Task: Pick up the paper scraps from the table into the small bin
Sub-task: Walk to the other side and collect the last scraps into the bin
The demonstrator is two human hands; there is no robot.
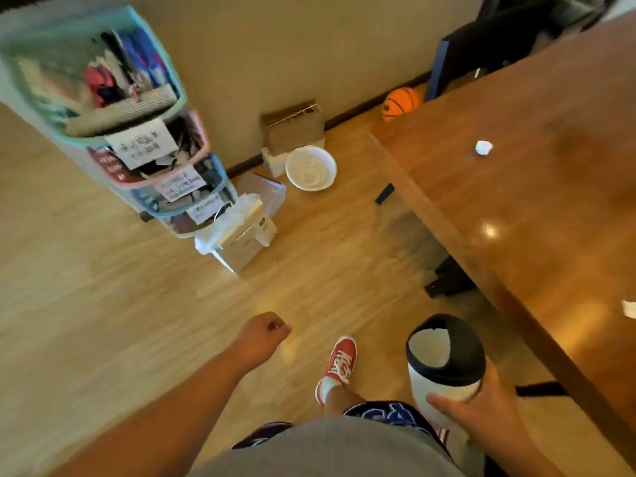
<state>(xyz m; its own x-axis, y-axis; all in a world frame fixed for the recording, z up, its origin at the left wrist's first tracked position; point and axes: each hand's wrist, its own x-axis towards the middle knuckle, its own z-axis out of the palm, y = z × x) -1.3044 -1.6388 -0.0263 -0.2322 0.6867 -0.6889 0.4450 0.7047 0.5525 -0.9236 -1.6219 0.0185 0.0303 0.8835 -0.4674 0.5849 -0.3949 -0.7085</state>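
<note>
- Head view: the left hand (263, 333) is curled into a loose fist out over the floor, arm stretched forward, nothing seen held in it.
- The bin (444, 363) is gripped by the right hand (481, 413), fingers wrapped round its white side just under the black rim.
- One scrap (483, 148) is left far up the table (550, 208), another (629, 308) at the right edge, both well apart from the fingers.
- Labels on the drawer stack (151, 160) are too blurred to be read.
</note>
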